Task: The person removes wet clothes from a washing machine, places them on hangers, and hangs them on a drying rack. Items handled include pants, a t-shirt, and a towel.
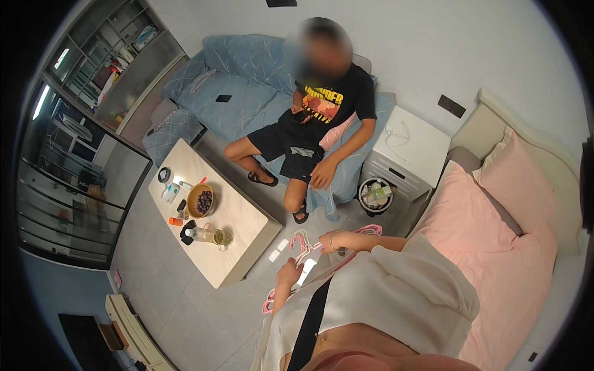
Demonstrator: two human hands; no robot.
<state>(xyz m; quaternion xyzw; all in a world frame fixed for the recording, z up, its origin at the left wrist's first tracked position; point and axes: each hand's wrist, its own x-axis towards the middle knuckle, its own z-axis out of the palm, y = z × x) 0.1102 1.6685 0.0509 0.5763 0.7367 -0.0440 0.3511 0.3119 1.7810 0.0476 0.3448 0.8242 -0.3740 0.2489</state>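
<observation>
A bundle of pink and white clothes hangers is spread between my two hands, above the floor. My left hand is closed around the left part of the bundle, where pink loops hang below it. Further right and a little higher, my right hand grips the bundle near the hooks, with a bracelet on the wrist. More pink hanger ends stick out beyond my right wrist. A white flat piece shows between my hands; its kind I cannot make out. How many hangers there are is hard to tell.
Ahead, a person sits on a blue-covered sofa. A marble-topped coffee table bears a bowl of grapes, a jar and bottles. A filled trash bin stands by a white cabinet. A pink bed lies right.
</observation>
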